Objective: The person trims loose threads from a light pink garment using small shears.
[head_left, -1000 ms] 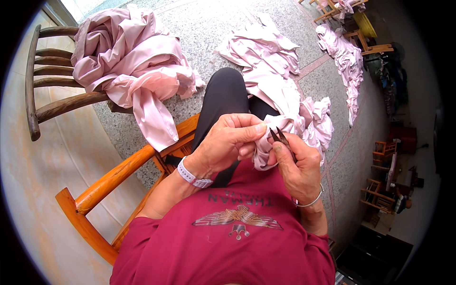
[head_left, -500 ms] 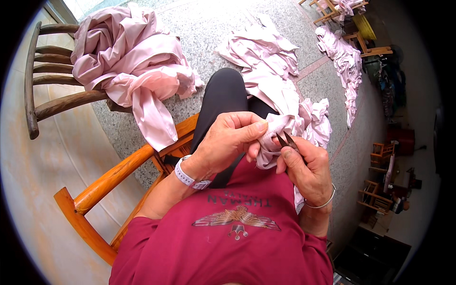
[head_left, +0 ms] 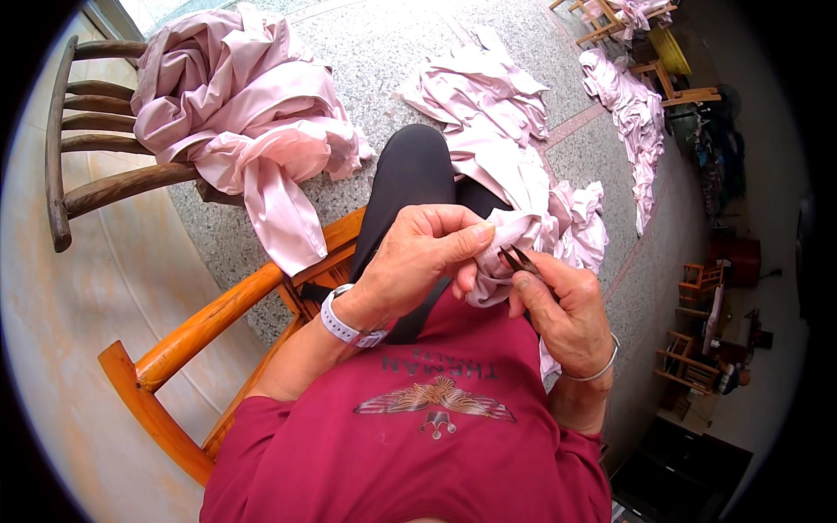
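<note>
Pale pink fabric (head_left: 510,228) is bunched between my two hands, above my lap. My left hand (head_left: 427,253) pinches its edge between thumb and fingers. In my right hand (head_left: 562,309) is a small pair of dark thread snips (head_left: 521,260), its two pointed blades slightly apart and pointing up and left against the fabric. Some of my right fingers are hidden behind the cloth. From my hands the fabric runs away over my knee to a crumpled pink heap (head_left: 479,96) on the floor.
More pink fabric (head_left: 244,96) is piled over a dark wooden chair (head_left: 63,148) at the left. The orange wooden armrest (head_left: 200,327) lies beside my left arm. Another pink strip (head_left: 629,113) stretches along the speckled floor (head_left: 366,44). Small wooden stools (head_left: 689,362) stand far right.
The snips have shifted slightly left and turned, with their tips now nearer the held edge of the fabric. My left hand has hardly moved.
</note>
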A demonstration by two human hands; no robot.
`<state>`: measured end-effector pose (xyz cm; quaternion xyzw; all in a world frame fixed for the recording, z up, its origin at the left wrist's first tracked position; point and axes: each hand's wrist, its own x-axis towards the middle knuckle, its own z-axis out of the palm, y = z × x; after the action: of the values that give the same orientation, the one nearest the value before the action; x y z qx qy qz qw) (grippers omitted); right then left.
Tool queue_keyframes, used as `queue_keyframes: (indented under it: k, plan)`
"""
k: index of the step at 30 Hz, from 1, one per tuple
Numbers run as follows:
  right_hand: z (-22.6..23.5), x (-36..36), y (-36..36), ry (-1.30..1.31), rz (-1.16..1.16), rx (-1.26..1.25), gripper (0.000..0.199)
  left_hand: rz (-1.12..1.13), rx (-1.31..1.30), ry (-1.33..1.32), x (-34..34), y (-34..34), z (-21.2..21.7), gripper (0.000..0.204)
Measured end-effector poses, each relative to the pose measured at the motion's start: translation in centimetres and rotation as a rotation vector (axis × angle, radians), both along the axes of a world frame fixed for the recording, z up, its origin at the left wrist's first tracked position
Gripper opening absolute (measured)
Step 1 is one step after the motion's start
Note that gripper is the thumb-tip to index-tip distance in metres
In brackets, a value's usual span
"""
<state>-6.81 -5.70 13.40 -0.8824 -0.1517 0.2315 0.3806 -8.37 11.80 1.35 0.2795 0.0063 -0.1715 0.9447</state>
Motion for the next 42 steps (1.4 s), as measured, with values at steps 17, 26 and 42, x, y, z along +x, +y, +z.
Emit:
queue_keyframes:
  k: [17,26,42]
  plan:
    - [-3.0,0.8,0.2,-0.018,-0.193,0.228,0.021,-0.017,-0.186,0.006,0.0,-1.0,-0.1,0.019]
    - [-0.6,0.0,-0.2,-0.084,-0.202,0.133,0.015,0.031,-0.109,0.097,0.3,-0.5,-0.3,0.019]
    - [-0.1,0.0,0.3,0.028,-0.044,-0.066,0.017,0.050,-0.023,0.124,0.1,-0.3,0.0,0.019]
